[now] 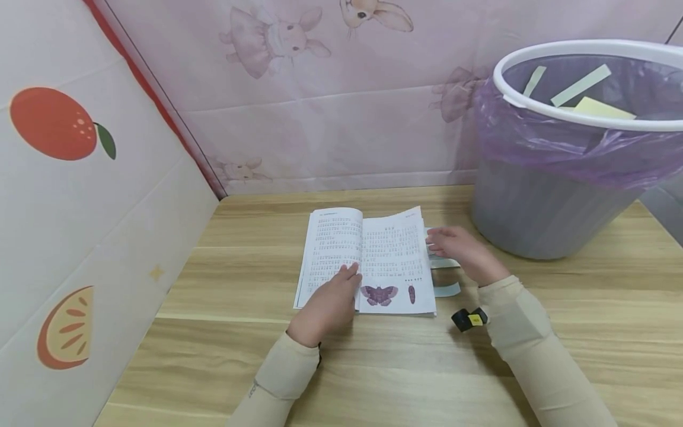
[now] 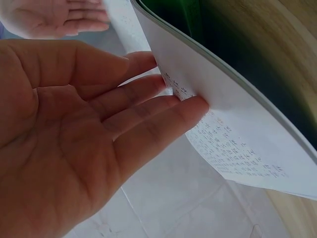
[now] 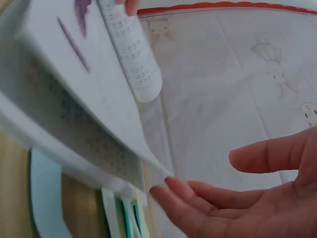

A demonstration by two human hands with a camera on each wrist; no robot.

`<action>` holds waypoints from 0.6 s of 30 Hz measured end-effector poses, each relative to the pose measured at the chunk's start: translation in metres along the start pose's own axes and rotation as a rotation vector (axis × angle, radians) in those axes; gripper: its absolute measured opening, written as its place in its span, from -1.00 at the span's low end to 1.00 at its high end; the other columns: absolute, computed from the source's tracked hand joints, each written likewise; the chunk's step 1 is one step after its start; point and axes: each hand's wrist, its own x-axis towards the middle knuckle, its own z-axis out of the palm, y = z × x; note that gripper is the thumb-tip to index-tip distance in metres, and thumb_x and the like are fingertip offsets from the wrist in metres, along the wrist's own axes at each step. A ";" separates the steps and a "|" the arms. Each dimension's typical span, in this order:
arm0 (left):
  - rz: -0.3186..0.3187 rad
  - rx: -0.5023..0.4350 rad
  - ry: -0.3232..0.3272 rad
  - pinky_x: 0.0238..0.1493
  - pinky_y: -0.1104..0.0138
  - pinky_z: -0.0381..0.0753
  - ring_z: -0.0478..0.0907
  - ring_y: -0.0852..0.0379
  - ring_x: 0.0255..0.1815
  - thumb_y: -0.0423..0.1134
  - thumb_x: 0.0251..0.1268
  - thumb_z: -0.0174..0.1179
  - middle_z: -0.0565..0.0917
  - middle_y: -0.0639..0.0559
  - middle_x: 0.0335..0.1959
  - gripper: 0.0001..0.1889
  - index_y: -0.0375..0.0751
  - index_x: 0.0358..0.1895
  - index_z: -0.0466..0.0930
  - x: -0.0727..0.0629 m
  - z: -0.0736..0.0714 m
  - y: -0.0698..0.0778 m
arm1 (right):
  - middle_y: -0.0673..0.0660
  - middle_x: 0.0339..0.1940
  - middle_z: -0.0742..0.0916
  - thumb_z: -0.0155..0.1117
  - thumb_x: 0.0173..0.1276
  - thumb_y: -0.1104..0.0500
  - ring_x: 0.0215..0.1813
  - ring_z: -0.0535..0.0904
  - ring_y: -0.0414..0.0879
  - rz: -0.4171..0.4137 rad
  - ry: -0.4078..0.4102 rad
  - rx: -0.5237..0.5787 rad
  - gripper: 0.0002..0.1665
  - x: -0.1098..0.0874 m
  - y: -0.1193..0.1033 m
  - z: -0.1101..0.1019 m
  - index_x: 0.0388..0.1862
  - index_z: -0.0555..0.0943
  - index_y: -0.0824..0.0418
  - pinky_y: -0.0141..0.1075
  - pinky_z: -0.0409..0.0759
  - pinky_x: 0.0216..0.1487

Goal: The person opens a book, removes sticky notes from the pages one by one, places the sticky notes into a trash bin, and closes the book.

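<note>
An open book (image 1: 393, 246) lies on the wooden table, its right page printed with text, a purple moth and a smaller figure. My left hand (image 1: 326, 303) rests on the left page beside the centre fold; in the left wrist view its nearly straight fingers (image 2: 163, 121) press the paper. At the book's right edge is my right hand (image 1: 461, 252), its fingertips (image 3: 171, 191) at the page corner and the thumb held apart. Pale green-blue paper strips (image 1: 447, 290) stick out from under that edge, partly hidden by the right hand.
A grey bin (image 1: 533, 201) with a purple liner and white rim stands at the back right, with pale paper strips (image 1: 581, 86) inside. A black object with a yellow label (image 1: 474, 319) is by the right wrist. Printed sheets line the left and back walls.
</note>
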 end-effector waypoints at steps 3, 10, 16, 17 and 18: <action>0.005 -0.011 -0.008 0.40 0.08 0.21 0.16 -0.21 0.44 -0.48 0.38 -0.07 0.24 -0.25 0.44 -0.57 -0.48 0.29 0.36 0.000 -0.001 -0.001 | 0.49 0.38 0.31 -0.15 0.53 0.23 0.34 0.35 0.26 -0.030 -0.011 0.069 -0.36 -0.003 -0.004 0.000 0.45 0.04 0.54 -0.04 0.29 0.38; -0.092 -0.103 -0.079 0.07 0.21 0.57 0.15 -0.22 0.44 -0.48 0.29 -0.04 -0.09 -0.48 0.48 -0.38 -0.61 0.40 0.03 -0.005 -0.005 -0.004 | 0.41 0.36 0.38 -0.09 0.55 -0.03 0.27 0.44 0.17 -0.128 -0.217 0.151 -0.27 -0.003 -0.010 0.018 0.43 0.12 0.49 -0.02 0.37 0.32; -0.236 -0.009 -0.180 0.21 0.11 0.47 0.01 -0.34 0.47 -0.42 0.27 -0.02 -0.06 -0.61 0.42 -0.31 -0.71 0.38 -0.08 -0.012 -0.004 0.004 | 0.18 0.54 0.17 0.02 0.45 -0.22 0.47 0.21 0.10 -0.193 -0.359 -0.054 -0.06 -0.001 -0.004 0.058 0.56 -0.08 0.23 -0.01 0.29 0.37; -0.241 0.027 -0.193 0.27 0.08 0.40 0.03 -0.35 0.46 -0.41 0.26 -0.02 -0.02 -0.62 0.41 -0.32 -0.72 0.37 -0.05 -0.012 -0.004 0.007 | 0.13 0.56 0.13 0.04 0.43 -0.23 0.49 0.18 0.08 -0.207 -0.365 -0.089 -0.05 -0.002 -0.003 0.064 0.57 -0.08 0.16 -0.02 0.29 0.37; -0.253 0.037 -0.199 0.26 0.06 0.41 0.05 -0.36 0.45 -0.40 0.26 -0.01 -0.01 -0.63 0.40 -0.32 -0.72 0.36 -0.03 -0.013 -0.003 0.011 | 0.10 0.57 0.08 0.06 0.43 -0.23 0.51 0.13 0.08 -0.227 -0.373 -0.116 -0.05 -0.002 -0.002 0.070 0.58 -0.09 0.12 -0.02 0.28 0.38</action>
